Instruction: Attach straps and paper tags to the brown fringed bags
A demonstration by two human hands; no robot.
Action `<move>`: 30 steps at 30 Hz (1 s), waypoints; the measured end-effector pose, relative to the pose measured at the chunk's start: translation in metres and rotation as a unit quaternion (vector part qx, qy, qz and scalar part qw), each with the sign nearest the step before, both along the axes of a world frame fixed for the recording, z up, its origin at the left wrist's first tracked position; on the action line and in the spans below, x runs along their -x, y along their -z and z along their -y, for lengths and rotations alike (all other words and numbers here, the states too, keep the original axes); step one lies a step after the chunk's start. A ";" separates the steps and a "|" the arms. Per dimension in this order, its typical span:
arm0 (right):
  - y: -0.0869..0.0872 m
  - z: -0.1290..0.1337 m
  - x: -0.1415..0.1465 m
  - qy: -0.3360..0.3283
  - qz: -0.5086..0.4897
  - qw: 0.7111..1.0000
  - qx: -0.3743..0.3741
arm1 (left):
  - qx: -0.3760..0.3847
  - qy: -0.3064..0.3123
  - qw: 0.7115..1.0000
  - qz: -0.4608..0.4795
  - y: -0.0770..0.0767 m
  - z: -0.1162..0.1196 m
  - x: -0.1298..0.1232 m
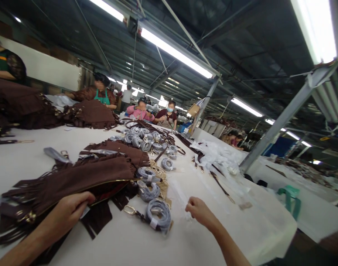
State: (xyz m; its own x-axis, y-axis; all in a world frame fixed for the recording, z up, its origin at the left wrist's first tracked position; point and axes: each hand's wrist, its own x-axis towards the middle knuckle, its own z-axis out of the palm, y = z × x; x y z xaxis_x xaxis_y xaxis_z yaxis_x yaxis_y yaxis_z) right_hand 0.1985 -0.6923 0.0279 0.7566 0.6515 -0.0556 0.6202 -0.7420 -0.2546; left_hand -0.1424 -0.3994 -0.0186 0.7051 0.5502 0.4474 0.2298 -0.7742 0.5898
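One hand at an open fringed bag, one curled above the table

A white table (pixel 207 245) spreads beneath everything, with two brown heaps at its far left side. In the left foreground lies one brown fringed bag (pixel 82 175), its zip (pixel 113 181) parted; a second brown piece (pixel 124 149) lies just behind it.

The left forearm reaches in from the lower left, and the left hand (pixel 73 207) pinches the bag's near edge by the opening, thumb and fingers together. The right forearm rises from the lower right; the right hand (pixel 199 210) curls into a loose fist, apart from the bag, its palm hidden.

Between the hands, three wrapped coils (pixel 158 214) line up beside the bag. A fourth sits just beyond, before a pile too overlapped to count. The nearest coil has one gold clasp (pixel 129 210) and one white band (pixel 153 223); any print is too small to read.
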 end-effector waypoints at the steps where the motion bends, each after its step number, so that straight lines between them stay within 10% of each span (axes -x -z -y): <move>1: -0.002 0.002 -0.002 0.000 -0.004 1.000 -0.012 | -0.001 0.004 1.000 -0.003 0.002 0.000 -0.001; 10: 0.010 -0.001 0.006 -0.033 0.006 0.999 -0.031 | -0.015 0.021 1.000 0.008 0.004 -0.002 -0.001; 22: 0.035 -0.099 -0.040 0.033 0.036 0.999 -0.006 | -0.002 0.050 0.998 -0.034 0.015 -0.005 0.000; 30: 0.021 -0.069 -0.093 0.051 -0.144 0.983 -0.098 | -0.008 0.048 0.999 0.001 0.025 -0.012 -0.003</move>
State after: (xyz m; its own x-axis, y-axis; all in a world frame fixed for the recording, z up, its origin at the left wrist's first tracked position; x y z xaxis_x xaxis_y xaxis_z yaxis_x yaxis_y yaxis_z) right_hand 0.2918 -0.6232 0.0066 0.7899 0.5923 -0.1589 0.4258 -0.7163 -0.5528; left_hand -0.1398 -0.3870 -0.0440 0.7532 0.4730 0.4570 0.1523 -0.8014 0.5784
